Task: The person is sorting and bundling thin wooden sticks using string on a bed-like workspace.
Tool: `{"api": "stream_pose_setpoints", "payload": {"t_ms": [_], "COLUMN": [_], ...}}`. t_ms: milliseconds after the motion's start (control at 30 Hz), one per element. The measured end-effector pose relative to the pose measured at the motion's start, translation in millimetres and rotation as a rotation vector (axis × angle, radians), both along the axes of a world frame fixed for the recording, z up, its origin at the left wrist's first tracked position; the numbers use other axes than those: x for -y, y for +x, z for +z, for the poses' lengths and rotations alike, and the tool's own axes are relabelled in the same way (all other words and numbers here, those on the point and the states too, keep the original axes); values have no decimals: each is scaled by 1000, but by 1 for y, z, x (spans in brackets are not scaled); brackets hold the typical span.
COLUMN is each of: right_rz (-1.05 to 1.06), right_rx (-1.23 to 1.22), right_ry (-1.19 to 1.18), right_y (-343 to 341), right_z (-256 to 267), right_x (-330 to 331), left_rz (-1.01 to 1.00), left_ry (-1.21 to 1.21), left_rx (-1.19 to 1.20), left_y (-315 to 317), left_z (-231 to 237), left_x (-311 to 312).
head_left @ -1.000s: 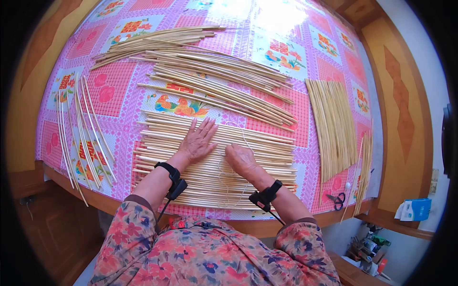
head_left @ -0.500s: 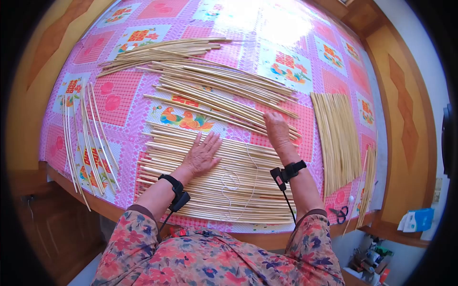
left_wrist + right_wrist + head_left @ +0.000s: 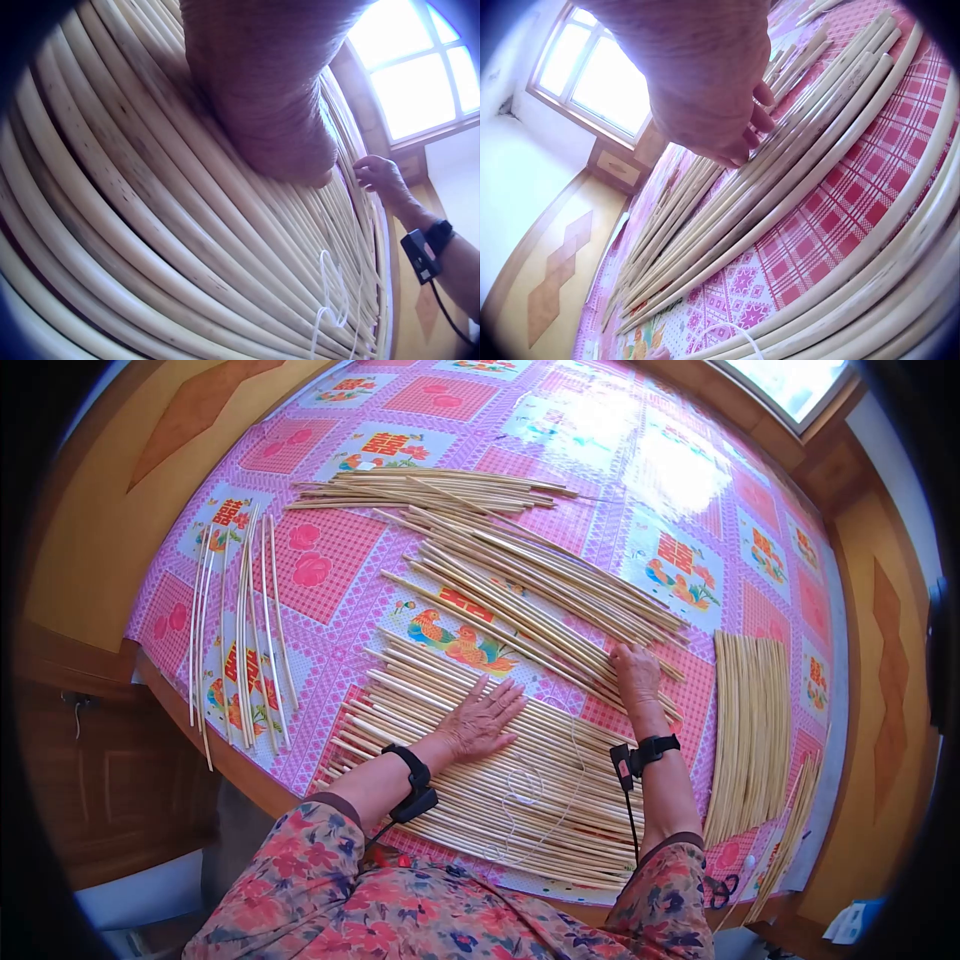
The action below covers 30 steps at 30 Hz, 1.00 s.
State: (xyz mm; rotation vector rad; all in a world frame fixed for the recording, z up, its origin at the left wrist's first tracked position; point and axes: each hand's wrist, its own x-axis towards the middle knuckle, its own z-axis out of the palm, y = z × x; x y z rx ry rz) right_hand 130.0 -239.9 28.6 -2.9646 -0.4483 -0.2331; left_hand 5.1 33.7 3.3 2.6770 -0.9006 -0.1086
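My left hand (image 3: 480, 722) lies flat, fingers spread, on a row of pale sticks (image 3: 450, 815) set side by side. In the left wrist view that hand (image 3: 262, 112) rests over the sticks. A thin white string (image 3: 330, 281) lies in loops across the row. Beyond it, my right hand (image 3: 637, 678) is at the right ends of a loose pile of sticks (image 3: 545, 625). In the right wrist view the right hand's fingers (image 3: 751, 141) curl down and pinch at a stick (image 3: 780, 161) in that pile; the thumb is largely hidden.
A flat panel of sticks (image 3: 750, 730) lies to the right, with a thin bundle (image 3: 788, 832) and dark-handled scissors (image 3: 722, 890) near it. Another stick pile (image 3: 430, 490) lies at the back, and scattered sticks (image 3: 245, 650) at left. A patterned pink cloth (image 3: 320, 565) covers the table.
My right hand has left the string over the row and moved forward and right to the loose pile. The left hand stays on the row. The head view has turned, shifting everything rightward.
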Motion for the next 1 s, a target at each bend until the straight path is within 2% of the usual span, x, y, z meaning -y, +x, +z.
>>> {"api": "stream_pose_setpoints", "payload": {"t_ms": [100,167,267,367,667,1000], "right_rz": [60,22,52,103,88,137], "right_rx": [96,187,67,69,115,113], "right_ry": [-49,17,74,10,-6,49], "right_y": [1,-1,-2,-5,3,-3], "right_z": [1,1,-8,-7,-10,-1], "right_x": [-3,-6,-3,-5,-8,-11], "left_rz": [-1,2,4,7,-1,6], "left_ry": [0,-2,-9,-18,14,12], "left_rx": [-1,4,7,5,-17,-9], "left_y": [0,1,0,0,1,0], "left_z": [-1,-1,-1,3,6,-1], "left_x": [0,0,1,1,2,0]}}
